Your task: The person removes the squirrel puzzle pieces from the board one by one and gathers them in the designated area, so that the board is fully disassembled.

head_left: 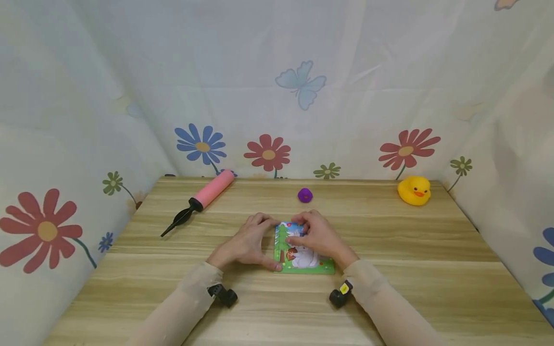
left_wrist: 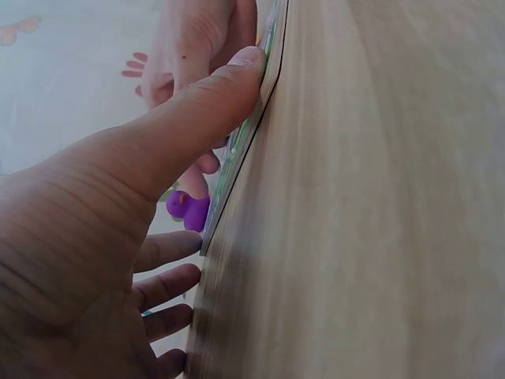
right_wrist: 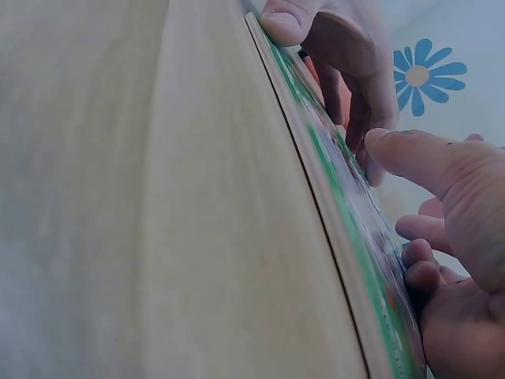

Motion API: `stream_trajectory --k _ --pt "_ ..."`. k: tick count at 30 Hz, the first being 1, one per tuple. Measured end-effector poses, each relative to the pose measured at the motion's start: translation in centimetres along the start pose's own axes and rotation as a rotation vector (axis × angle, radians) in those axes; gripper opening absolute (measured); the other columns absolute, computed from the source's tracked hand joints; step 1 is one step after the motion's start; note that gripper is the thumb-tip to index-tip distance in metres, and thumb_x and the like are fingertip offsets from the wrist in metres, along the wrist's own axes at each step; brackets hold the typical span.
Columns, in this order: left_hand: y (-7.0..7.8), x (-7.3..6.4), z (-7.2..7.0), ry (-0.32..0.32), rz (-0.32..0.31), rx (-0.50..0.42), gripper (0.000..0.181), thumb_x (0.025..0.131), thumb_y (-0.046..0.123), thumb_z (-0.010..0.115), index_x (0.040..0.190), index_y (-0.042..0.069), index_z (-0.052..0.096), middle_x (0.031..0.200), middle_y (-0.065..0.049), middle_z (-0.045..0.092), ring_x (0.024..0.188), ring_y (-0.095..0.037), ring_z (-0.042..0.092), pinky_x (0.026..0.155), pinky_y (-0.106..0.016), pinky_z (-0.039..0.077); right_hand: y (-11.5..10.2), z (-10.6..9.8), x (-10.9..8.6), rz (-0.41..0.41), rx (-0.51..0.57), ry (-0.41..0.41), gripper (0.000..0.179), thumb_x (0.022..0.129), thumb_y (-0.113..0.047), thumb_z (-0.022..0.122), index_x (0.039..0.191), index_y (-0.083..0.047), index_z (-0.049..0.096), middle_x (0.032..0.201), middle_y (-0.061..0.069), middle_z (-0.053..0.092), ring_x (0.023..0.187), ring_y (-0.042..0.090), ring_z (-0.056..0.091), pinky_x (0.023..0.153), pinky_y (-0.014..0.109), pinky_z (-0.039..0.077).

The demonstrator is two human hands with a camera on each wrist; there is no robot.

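A thin board with a cartoon picture (head_left: 305,259), green along its near edge and showing a tree and a white animal, lies flat on the table. My left hand (head_left: 248,242) holds it by the left side, the thumb on the near left corner and the forefinger at the far left corner. Over the board's right half is my right hand (head_left: 322,235), its thumb reaching across the picture and its other fingers bent by the far edge. Part of the picture is hidden beneath it. In the right wrist view, the right thumb (right_wrist: 418,158) stands above the board's surface.
Beyond the board sits a small purple toy duck (head_left: 305,195). A pink hand pump (head_left: 214,190) with a black nozzle lies at the back left. Back right, near the table's edge, is a yellow rubber duck (head_left: 414,191). Flowered cloth (head_left: 277,120) encloses the wooden table (head_left: 402,259).
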State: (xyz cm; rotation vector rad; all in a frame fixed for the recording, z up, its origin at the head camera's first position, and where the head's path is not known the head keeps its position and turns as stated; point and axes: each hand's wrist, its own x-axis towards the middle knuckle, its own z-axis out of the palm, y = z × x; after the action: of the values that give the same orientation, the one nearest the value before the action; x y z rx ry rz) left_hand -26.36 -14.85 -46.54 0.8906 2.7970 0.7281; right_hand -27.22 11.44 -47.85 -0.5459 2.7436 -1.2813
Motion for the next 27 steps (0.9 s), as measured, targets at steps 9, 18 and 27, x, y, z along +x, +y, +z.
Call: stream_trajectory --k 9,18,27 --pt "0.1 0.1 0.0 -0.011 -0.007 0.003 0.123 0.068 0.068 0.102 0.167 0.018 0.050 0.164 -0.009 0.043 0.153 -0.033 0.037 0.128 -0.058 0.038 -0.7 0.5 0.0 0.030 -0.054 0.040 0.059 0.087 -0.036 0.099 0.132 -0.009 0.074 0.114 0.006 0.057 0.096 0.020 0.054 0.083 0.033 0.050" --pt "-0.1 0.1 0.1 -0.004 0.006 -0.006 0.122 0.067 0.067 0.103 0.166 0.017 0.051 0.163 -0.009 0.043 0.153 -0.033 0.038 0.128 -0.057 0.037 -1.0 0.6 0.1 0.057 -0.080 0.027 0.056 0.087 -0.037 0.099 0.128 -0.009 0.073 0.117 0.007 0.057 0.097 0.021 0.056 0.085 0.035 0.052" --pt "0.0 0.0 0.0 -0.008 0.007 -0.013 0.123 0.067 0.067 0.103 0.167 0.016 0.050 0.162 -0.010 0.043 0.153 -0.034 0.038 0.128 -0.058 0.037 -1.7 0.0 0.6 0.079 -0.100 -0.039 0.050 0.089 -0.033 0.098 0.123 -0.008 0.071 0.123 0.009 0.057 0.106 0.023 0.059 0.102 0.044 0.055"
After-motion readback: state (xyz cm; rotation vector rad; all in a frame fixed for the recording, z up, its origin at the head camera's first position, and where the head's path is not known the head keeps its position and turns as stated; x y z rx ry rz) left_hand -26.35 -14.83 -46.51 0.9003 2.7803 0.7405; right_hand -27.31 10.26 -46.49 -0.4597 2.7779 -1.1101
